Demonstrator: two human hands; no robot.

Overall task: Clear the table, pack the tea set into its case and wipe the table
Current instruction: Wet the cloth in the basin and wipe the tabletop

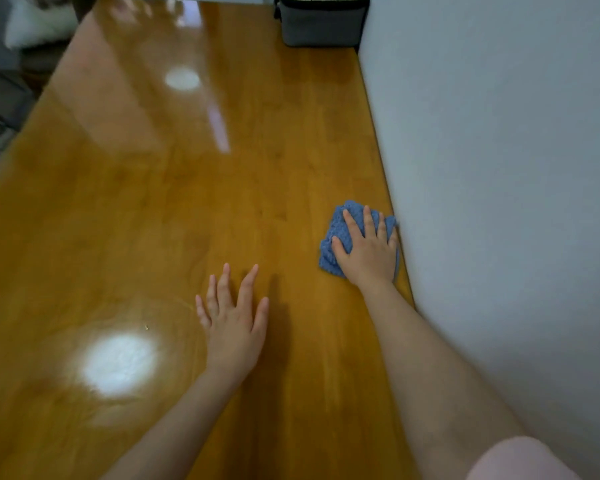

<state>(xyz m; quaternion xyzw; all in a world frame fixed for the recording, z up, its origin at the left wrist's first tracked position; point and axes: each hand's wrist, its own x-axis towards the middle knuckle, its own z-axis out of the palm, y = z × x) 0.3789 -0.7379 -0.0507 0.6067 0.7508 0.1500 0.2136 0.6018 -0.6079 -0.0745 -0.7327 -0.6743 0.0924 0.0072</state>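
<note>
One head-worn wide-angle cam, pitched forward and down along the tabletop [187,202]. Close range: left hand [234,327] and right hand [368,251] sit mid-frame, forearms entering from the bottom edge. Wall [499,168] fills the right; grey case [321,26] at far top edge.

Nothing in view can be read: no text, label, brand, number or sign. The grey case [321,24] at the far right corner of the tabletop [153,202] has a pale band with dark marks along its top. The marks are too blurred and too cut off by the frame edge to tell whether they are lettering or only a pattern.
</note>
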